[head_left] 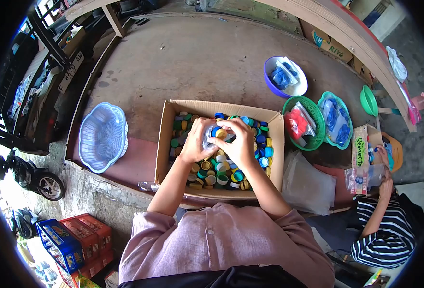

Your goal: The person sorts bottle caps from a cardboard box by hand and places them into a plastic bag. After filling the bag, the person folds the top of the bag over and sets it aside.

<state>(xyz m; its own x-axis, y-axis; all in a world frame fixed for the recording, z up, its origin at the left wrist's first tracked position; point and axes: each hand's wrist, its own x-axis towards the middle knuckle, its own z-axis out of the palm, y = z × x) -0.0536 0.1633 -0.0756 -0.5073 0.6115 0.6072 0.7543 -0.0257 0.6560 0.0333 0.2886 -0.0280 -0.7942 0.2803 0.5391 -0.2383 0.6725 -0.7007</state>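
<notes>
A cardboard box [277, 144] full of plastic bottle caps [206, 165] in blue, green, yellow and white sits in front of me. Over its middle my two hands are close together. The fingers of my left hand [196, 142] are closed on a see-through plastic bag [207, 141]. My right hand [241, 143] pinches a yellow bottle cap [221, 134] between thumb and fingers, at the bag's opening. Just beside that cap shows a blue cap [215, 131], partly hidden by the fingers.
Left of the box is a pale blue basket [102, 137]. On the right stand a purple bowl [272, 62], a green basket [320, 137] and a turquoise basket [348, 134] holding packed bags. Flat plastic bags [308, 185] lie beside the box. Another person [384, 225] handles caps at the far right.
</notes>
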